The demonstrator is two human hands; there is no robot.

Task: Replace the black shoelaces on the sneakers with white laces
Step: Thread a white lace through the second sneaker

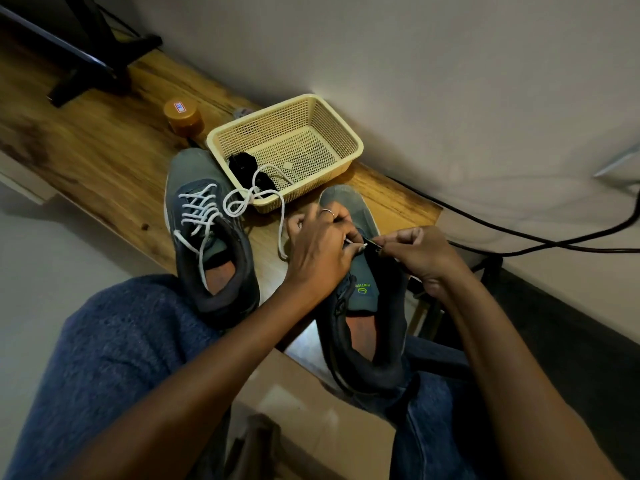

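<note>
We see two grey sneakers on a wooden table (104,140). The left sneaker (207,237), at about 9 o'clock from the hands, already carries a white lace (199,209) criss-crossed through its eyelets. The right sneaker (363,289) lies under both hands, its tongue showing a green logo.

The left hand (318,251) has its fingers curled tight over the upper of the right sneaker, pinching a second white lace (282,220); that lace loops away toward 11 o'clock and its coil rests against the rim of a cream basket (346,133). The right hand (415,254) pinches narrowly at the lace's tip, just at 3 o'clock of the left hand's fingertips, the two nearly touching.

Inside the basket, at its 7 o'clock corner, lies a bundle of black laces (247,166). An orange jar (183,116) stands at 10 o'clock of the basket.
</note>
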